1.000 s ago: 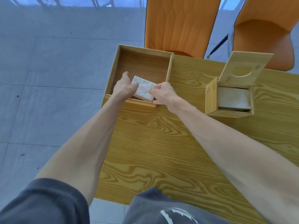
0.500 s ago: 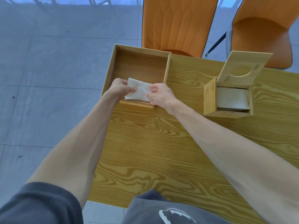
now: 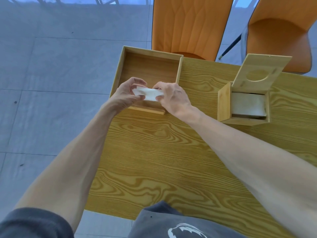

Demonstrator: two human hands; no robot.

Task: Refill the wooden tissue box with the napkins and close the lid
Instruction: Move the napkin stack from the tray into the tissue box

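Note:
A small white stack of napkins [image 3: 148,94] is held between both hands, just above the near rim of a shallow wooden tray [image 3: 148,66]. My left hand [image 3: 125,94] grips its left end and my right hand [image 3: 173,98] grips its right end. The wooden tissue box [image 3: 224,103] stands to the right on the table, apart from my hands. Its lid [image 3: 260,71], with a round hole, is tilted up and back. White napkins [image 3: 247,103] lie inside the box.
The wood-grain table [image 3: 163,152] ends at its left edge beside the tray, with grey floor tiles beyond. Two orange chairs [image 3: 187,24] stand behind the table's far edge. The tray's bottom shows bare wood.
Both hands have lifted the napkin stack out of the tray and drawn it toward me, over the tray's near rim. The tissue box has not moved.

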